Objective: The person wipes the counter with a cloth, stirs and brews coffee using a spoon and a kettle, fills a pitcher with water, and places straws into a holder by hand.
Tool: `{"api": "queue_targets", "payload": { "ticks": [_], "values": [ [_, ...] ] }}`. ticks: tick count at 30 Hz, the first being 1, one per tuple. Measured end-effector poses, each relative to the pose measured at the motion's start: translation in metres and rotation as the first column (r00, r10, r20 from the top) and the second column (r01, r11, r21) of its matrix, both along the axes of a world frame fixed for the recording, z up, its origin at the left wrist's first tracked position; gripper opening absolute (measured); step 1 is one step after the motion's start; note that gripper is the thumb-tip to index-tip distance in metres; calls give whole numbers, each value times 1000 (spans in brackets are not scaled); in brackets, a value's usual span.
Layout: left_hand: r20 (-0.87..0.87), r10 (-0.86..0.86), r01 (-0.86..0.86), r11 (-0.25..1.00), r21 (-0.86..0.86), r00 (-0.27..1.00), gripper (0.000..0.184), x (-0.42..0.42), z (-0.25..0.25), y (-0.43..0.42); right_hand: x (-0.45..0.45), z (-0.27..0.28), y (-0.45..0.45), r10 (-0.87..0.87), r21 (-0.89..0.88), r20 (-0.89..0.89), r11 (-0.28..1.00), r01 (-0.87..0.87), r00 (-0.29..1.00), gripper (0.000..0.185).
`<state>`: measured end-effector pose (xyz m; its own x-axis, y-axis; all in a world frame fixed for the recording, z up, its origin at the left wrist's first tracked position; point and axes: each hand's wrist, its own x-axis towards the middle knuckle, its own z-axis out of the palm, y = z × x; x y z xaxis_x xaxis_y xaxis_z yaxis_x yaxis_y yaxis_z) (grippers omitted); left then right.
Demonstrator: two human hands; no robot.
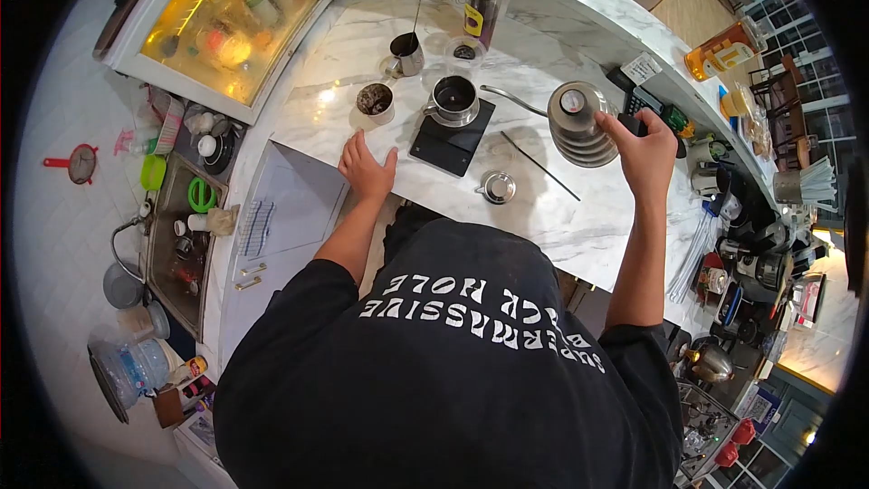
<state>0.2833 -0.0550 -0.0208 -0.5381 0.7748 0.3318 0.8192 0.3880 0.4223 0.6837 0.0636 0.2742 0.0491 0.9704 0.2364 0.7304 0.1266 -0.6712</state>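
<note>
My right hand (639, 145) is closed around the black handle of a silver gooseneck kettle (584, 140), held over the right part of the marble counter. The kettle's thin spout points left, its tip close to a metal drip filter cup (453, 98) with dark contents. That cup stands on a black scale (444, 147). On the counter's front edge my left hand (367, 166) lies with fingers apart, holding nothing. Just beyond its fingertips is a cup (375, 103) of dark grounds. A small metal lid (498, 187) and a thin black stick (540, 166) lie nearer to me.
A metal pitcher (406, 56) holding a long thin utensil, a small dish (464, 53) with dark contents and a labelled bottle (480, 14) stand farther back. A lit glass-front cabinet (299, 18) is at left, above a sink (167, 258). Kitchenware crowds the right side.
</note>
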Motion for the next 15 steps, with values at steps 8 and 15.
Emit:
{"api": "queue_targets", "payload": {
  "ticks": [8,15],
  "values": [
    [12,-12,13,1000,-10,1000,87,-2,3,1,-27,34,0,20,43,224,999,-30,974,59],
    [10,-96,97,994,-43,995,92,-32,3,1,-56,46,4,16,89,359,995,-51,933,56]
  ]
}}
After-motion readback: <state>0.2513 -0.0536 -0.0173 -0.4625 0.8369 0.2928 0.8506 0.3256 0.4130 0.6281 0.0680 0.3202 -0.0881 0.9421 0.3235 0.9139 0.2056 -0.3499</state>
